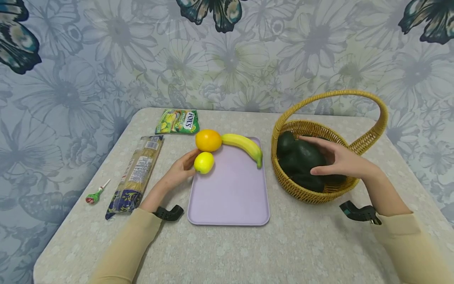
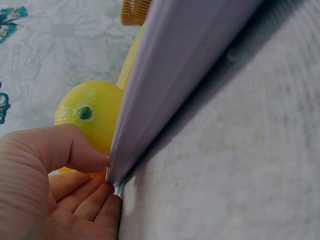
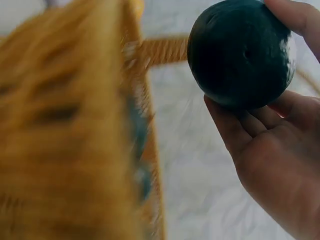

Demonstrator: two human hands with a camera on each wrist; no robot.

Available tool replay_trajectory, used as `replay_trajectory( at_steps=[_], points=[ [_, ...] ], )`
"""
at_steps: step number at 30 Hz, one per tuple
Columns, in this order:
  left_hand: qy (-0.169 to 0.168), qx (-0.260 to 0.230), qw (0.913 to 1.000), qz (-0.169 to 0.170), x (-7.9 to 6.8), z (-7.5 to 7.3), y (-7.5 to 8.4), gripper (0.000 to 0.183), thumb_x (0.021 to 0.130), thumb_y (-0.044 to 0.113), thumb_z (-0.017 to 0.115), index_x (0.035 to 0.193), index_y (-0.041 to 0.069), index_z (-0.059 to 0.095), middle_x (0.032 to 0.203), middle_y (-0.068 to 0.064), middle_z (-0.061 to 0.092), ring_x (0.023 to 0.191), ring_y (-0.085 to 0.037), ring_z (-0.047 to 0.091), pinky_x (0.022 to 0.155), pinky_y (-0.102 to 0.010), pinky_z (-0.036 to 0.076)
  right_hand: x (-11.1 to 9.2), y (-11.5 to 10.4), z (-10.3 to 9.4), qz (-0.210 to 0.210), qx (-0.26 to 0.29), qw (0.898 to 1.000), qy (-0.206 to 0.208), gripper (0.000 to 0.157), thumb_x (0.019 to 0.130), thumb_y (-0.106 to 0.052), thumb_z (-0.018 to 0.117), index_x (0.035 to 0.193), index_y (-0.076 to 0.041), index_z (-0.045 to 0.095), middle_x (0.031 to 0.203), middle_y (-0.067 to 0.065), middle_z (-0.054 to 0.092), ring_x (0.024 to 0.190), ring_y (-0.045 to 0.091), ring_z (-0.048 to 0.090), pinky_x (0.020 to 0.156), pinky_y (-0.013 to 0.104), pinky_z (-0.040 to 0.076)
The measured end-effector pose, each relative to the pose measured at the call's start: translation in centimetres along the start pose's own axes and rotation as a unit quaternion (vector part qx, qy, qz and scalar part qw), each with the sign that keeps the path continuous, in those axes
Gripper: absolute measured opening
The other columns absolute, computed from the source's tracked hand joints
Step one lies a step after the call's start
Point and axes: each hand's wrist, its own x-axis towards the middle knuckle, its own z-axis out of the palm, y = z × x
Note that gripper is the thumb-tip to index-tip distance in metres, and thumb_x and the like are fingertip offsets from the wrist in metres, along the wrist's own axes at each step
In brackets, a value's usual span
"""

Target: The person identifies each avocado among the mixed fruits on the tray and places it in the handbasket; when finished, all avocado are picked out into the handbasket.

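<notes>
My right hand (image 1: 340, 157) reaches into the wicker basket (image 1: 301, 191) and grips a dark green avocado (image 3: 240, 55) between thumb and fingers. Other dark green avocados (image 1: 285, 144) lie around it in the basket. On the left, my left hand (image 1: 182, 167) rests at the edge of the lilac tray (image 1: 230, 197), thumb and fingertips right at the rim in the left wrist view. Close by its fingers lie a yellow lemon (image 1: 203, 163) and an orange (image 1: 208, 140). A banana (image 1: 244, 146) curves across the tray's far right corner.
A packet of spaghetti (image 1: 140, 171) lies left of the tray, with a lollipop (image 1: 97, 192) beyond it. Behind them is a green FOX'S candy bag (image 1: 177, 121). The basket's tall handle (image 1: 333, 93) arches above it. A flowered wall stands behind the table.
</notes>
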Motion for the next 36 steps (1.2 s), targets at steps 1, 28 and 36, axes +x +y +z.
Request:
replay_trajectory(
  at_steps=[1,28,36],
  points=[
    [0.000,-0.001,1.0000,-0.001,0.0,0.0,0.1,0.072,0.085,-0.013,0.049,0.149,-0.002,0.016,0.154,-0.018,0.017,0.141,-0.030,0.016,0.114,-0.042,0.015,-0.3,0.4,-0.2,0.018,-0.005,1.000,0.010,0.079,0.083,-0.002,0.069,0.149,-0.013,0.028,0.152,0.008,0.025,0.138,0.014,0.024,0.098,0.013,0.035],
    [-0.002,-0.002,1.0000,0.007,-0.2,0.0,-0.1,0.072,0.085,-0.013,0.049,0.149,-0.002,0.017,0.154,-0.017,0.019,0.141,-0.029,0.017,0.114,-0.041,0.015,-2.1,4.3,-0.2,0.117,-0.022,0.989,0.088,0.079,0.085,-0.012,0.070,0.149,-0.015,0.025,0.153,0.005,0.023,0.139,0.027,0.022,0.104,0.024,0.033],
    [-0.007,0.006,1.0000,0.000,-0.4,-0.3,0.0,0.070,0.087,-0.009,0.050,0.149,-0.002,0.017,0.153,-0.018,0.018,0.140,-0.032,0.018,0.113,-0.044,0.017,-2.2,3.6,-0.1,0.113,0.016,0.984,0.136,0.073,0.088,-0.011,0.066,0.149,-0.012,0.025,0.150,0.010,0.030,0.136,0.030,0.028,0.093,0.009,0.037]
  ],
)
